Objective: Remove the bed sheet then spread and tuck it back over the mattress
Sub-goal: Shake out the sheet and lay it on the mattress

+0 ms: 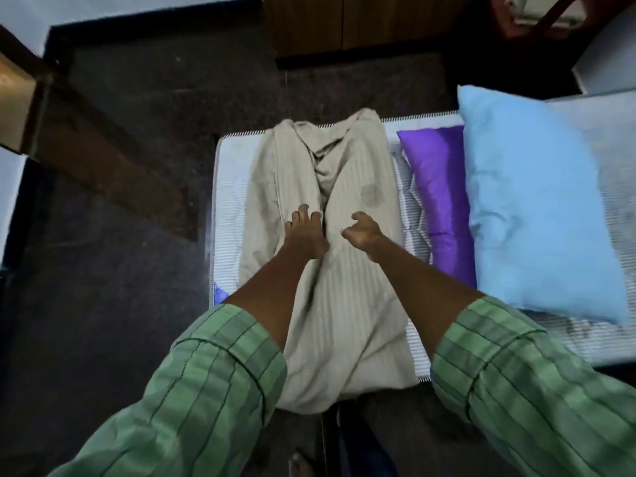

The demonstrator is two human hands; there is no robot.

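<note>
Head view: left hand (304,232) grip bunches sheet (330,287); right hand (361,232) curled, empty; mattress (229,201) edge bare.

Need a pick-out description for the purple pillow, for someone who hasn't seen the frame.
Start at the striped mattress. On it, right of the bunched beige sheet, two pillows lie side by side. The purple pillow is the narrow, shiny one, partly under the big light-blue pillow.

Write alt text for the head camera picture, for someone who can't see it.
Seen from above, a person's left hand and right hand, fingers curled, reach onto a beige striped bed sheet bunched lengthwise across a bare mattress. To the right lie a purple pillow and a light blue pillow; dark floor is at left.
</note>
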